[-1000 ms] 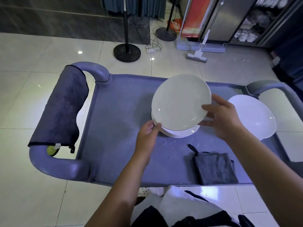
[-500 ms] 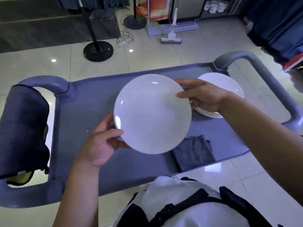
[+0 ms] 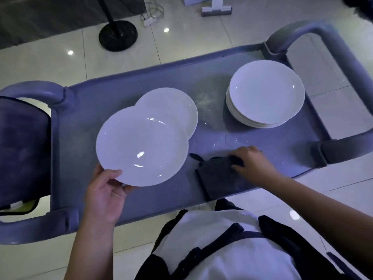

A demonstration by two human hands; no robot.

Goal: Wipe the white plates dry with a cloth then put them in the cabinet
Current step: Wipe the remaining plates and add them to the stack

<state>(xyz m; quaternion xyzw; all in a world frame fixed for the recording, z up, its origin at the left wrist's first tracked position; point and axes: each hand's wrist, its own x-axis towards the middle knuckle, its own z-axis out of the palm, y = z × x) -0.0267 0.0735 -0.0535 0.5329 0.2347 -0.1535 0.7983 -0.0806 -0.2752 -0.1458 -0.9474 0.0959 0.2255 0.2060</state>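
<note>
My left hand (image 3: 106, 190) grips a white plate (image 3: 142, 146) by its near rim and holds it above the grey cart top (image 3: 101, 93). Behind it a second white plate (image 3: 177, 106) lies on the cart, partly hidden. A stack of several white plates (image 3: 266, 93) stands at the cart's right end. A folded dark grey cloth (image 3: 216, 174) lies near the front edge, and the fingers of my right hand (image 3: 252, 160) curl onto its far corner, pinching it.
The cart has curved handles (image 3: 333, 49) at both ends, and a dark towel (image 3: 22, 150) hangs over the left one. A black stand base (image 3: 118, 35), a cable and a mop head (image 3: 217, 11) sit on the tiled floor beyond.
My right hand let go of the plate and dropped to the cloth. My left hand alone now holds the plate, shifted left and toward me. The camera turned, showing the plate stack at right.
</note>
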